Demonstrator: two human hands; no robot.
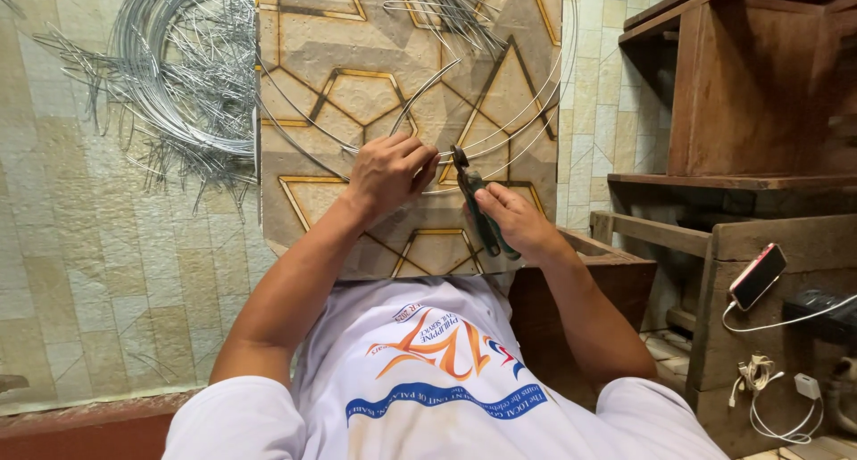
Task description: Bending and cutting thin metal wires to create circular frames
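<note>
Two hands (388, 170) (513, 219), one pair of pliers (473, 201), one phone (757, 276), one board (402, 85), many wires (178, 85).

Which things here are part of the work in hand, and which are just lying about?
In use:
left hand gripping wire loops
right hand holding pliers at the wire
patterned board underneath

Lying about:
wire pile on the floor
phone on the wooden shelf
white cable
</note>
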